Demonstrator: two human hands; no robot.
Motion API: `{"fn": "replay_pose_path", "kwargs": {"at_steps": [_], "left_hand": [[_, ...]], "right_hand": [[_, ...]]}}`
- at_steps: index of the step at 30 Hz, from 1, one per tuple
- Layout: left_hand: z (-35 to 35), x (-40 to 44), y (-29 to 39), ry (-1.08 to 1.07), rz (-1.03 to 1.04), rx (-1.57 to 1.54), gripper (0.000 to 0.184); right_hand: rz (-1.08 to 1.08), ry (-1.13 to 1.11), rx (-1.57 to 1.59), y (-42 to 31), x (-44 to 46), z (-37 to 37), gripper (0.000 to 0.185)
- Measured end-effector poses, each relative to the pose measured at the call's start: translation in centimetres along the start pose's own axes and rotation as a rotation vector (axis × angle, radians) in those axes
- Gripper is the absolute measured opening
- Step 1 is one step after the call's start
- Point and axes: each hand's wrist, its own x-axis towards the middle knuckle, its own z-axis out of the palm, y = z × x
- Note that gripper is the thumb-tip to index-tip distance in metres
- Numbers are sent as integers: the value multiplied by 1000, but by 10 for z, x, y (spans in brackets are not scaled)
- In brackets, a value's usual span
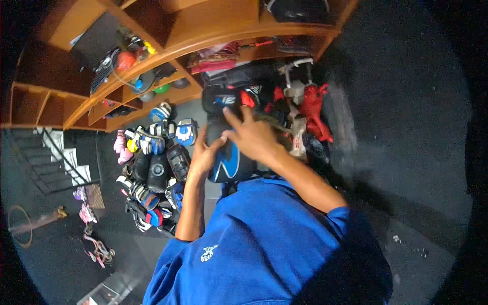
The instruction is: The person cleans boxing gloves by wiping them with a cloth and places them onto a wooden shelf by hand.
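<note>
A black striking pad with a blue and white design (226,165) stands against the front of my body. My left hand (204,155) grips its left edge, fingers pointing up and thumb across the front. My right hand (254,140) lies over the pad's upper right part with its fingers stretched and spread; whether the fingertips press on it or hover just above, I cannot tell. Right beyond the fingers is a second black pad with a light blue logo (219,100).
Several focus mitts and pads (157,170) are piled on the dark floor at left. A wooden shelf (203,38) with gear curves across the top. Red gear (315,109) lies at right beside a white-handled item (297,66). Pink gloves (121,147) sit farther left.
</note>
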Motion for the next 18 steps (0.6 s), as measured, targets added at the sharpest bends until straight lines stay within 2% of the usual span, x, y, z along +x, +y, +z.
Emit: {"fn": "replay_pose_path", "kwargs": {"at_steps": [1,4,5,6,8,9,10,12,13,14,15,16,17,18], "left_hand": [[1,-6,4,-14,-39,104,68],[-15,-4,-27,-21,155,373,64],[-17,-6,-25,-31,149,376,64],[-16,-13,-13,-70,103,456,68],[-14,-20,-3,-106,51,536,71],[-14,-23,-2,-131,61,521,71],[-15,-26,-2,-154,71,507,71],[-24,-20,-19,-140,93,531,71],[-27,-19,-23,-93,78,437,70],[-30,-18,-25,-44,65,342,70],[-26,-19,-19,20,10,277,63],[-29,-14,-26,71,62,257,63],[-32,-10,-32,121,50,180,62],[-34,-6,-34,171,45,101,62]], "right_hand": [[-31,-3,56,-1,-5,12,54],[-119,36,147,-8,-14,33,47],[-112,106,266,-9,-15,36,35],[-103,103,270,-6,-13,40,35],[-229,243,534,3,-2,48,23],[-239,414,641,3,9,54,16],[-238,409,648,4,10,58,16],[-183,392,575,5,14,58,17],[-145,164,475,-1,7,40,22],[-153,162,476,0,3,41,22],[-254,84,423,2,2,46,27],[-364,6,368,0,2,49,33],[-328,-90,317,-1,0,52,42],[-366,-90,313,-1,-3,51,42]]}}
